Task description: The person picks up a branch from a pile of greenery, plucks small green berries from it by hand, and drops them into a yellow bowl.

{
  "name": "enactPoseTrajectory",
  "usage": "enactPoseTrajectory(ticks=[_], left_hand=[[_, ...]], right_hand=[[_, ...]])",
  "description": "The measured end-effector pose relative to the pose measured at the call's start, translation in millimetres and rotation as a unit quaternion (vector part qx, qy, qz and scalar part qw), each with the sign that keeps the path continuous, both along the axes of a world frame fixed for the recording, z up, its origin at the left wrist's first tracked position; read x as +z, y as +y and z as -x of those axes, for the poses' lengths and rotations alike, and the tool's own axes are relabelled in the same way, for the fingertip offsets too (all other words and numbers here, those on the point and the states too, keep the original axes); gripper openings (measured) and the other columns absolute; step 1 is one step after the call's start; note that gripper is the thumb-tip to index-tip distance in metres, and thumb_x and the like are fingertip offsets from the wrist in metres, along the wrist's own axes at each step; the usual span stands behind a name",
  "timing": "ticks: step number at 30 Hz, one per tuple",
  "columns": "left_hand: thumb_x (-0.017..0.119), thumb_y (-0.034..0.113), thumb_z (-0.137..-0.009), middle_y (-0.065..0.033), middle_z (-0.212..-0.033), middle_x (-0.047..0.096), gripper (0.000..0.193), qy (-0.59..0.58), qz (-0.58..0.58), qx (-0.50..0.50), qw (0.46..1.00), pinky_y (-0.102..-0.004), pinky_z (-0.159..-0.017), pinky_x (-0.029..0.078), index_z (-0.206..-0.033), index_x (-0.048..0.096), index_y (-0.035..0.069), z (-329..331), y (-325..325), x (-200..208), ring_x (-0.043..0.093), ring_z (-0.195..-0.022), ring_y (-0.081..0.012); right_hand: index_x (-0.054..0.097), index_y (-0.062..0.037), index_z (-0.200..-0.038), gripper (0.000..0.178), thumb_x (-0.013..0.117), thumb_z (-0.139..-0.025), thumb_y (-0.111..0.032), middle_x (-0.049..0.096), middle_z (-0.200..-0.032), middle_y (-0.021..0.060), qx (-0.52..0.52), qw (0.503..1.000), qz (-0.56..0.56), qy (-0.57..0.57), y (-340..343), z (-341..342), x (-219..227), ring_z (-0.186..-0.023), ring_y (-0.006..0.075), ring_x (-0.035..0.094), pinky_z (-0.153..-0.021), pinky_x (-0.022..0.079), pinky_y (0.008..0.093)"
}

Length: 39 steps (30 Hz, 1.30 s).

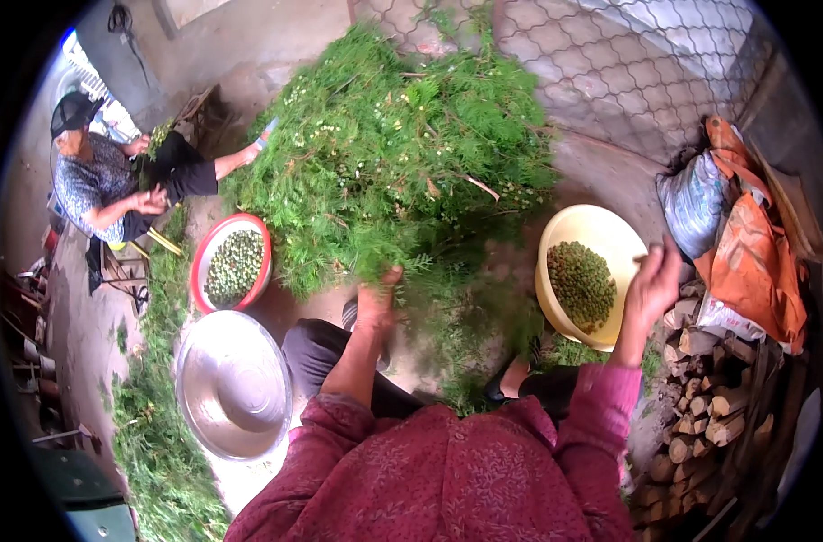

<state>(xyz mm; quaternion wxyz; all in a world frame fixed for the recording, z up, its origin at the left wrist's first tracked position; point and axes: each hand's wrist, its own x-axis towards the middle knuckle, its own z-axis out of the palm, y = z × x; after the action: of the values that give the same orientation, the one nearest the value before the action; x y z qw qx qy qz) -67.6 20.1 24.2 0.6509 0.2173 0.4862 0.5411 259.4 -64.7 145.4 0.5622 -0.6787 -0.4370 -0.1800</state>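
My left hand [379, 294] is closed at the near edge of a large heap of green leafy branches [402, 154], and a branch seems to be in its grip, the fingers partly covered by leaves. Blurred greenery [474, 316] hangs just right of it, over the floor. Raised at the right rim of a yellow basin [621, 242] is my right hand [657, 282], its thumb and fingers apart with nothing plainly in them. Many small round green fruits [581, 285] lie in that basin.
Left of the heap stands a red-rimmed basin [265, 242] of pale green fruits, with a metal basin [217, 379] nearer. Another person [95, 172] sits at the far left holding a sprig. Stacked firewood [700, 415] and orange sacks [754, 262] line the right; wire mesh [628, 72] stands behind.
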Motion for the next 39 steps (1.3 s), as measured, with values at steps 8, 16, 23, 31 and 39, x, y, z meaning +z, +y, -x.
enactPoseTrajectory(ticks=[8, 16, 23, 31, 39], left_hand=[[0.072, 0.04, -0.058, -0.0138, -0.138, 0.01, 0.097, -0.053, 0.033, -0.064, 0.996, -0.0631, -0.092, 0.004, -0.132, 0.019, 0.009, 16, 3, -8, 0.007, -0.126, -0.0347], [0.069, 0.025, -0.069, 0.0046, -0.06, 0.041, 0.018, -0.066, 0.041, -0.04, 0.996, -0.0283, -0.055, 0.039, -0.075, 0.054, 0.017, -12, -10, 12, 0.04, -0.058, -0.0107], [0.066, 0.032, -0.069, -0.0066, -0.094, 0.05, 0.037, 0.104, -0.052, -0.15, 0.982, -0.0441, -0.07, 0.041, -0.096, 0.054, 0.009, -43, -57, 35, 0.047, -0.085, -0.0207], [0.052, -0.002, -0.075, -0.0053, -0.092, 0.057, 0.027, 0.327, -0.364, -0.437, 0.755, -0.0242, -0.068, 0.044, -0.102, 0.055, 0.005, -56, -97, 6, 0.054, -0.079, -0.0128], [0.058, 0.004, -0.07, -0.0132, -0.096, 0.059, 0.046, 0.444, -0.302, -0.619, 0.573, -0.031, -0.075, 0.046, -0.114, 0.049, 0.009, -45, -97, 47, 0.057, -0.083, -0.0194]], right_hand=[[0.059, -0.0016, -0.091, 0.026, 0.052, -0.077, -0.022, 0.061, -0.076, 0.0121, 0.018, 0.92, 0.326, 0.216, -46, -65, -113, -0.068, 0.0215, 0.059, -0.062, 0.046, 0.0296], [0.057, -0.0016, -0.091, 0.033, 0.062, -0.07, -0.027, 0.056, -0.074, 0.005, 0.423, 0.763, 0.423, 0.242, -10, 70, -164, -0.069, 0.0137, 0.055, -0.058, 0.042, 0.0263], [0.05, -0.0029, -0.094, 0.032, 0.059, -0.078, -0.029, 0.053, -0.089, 0.0028, 0.466, 0.665, 0.107, 0.574, 28, 101, -215, -0.067, 0.0118, 0.052, -0.054, 0.043, 0.0238], [0.056, -0.0052, -0.088, 0.022, 0.055, -0.08, -0.025, 0.057, -0.079, 0.0024, 0.45, 0.677, 0.095, 0.575, 14, 96, -183, -0.066, 0.0101, 0.052, -0.053, 0.041, 0.0218], [0.059, -0.0057, -0.088, 0.017, 0.052, -0.08, -0.018, 0.058, -0.079, 0.0015, 0.391, 0.836, 0.119, 0.365, -7, 96, -204, -0.068, 0.0105, 0.053, -0.057, 0.043, 0.0249]])
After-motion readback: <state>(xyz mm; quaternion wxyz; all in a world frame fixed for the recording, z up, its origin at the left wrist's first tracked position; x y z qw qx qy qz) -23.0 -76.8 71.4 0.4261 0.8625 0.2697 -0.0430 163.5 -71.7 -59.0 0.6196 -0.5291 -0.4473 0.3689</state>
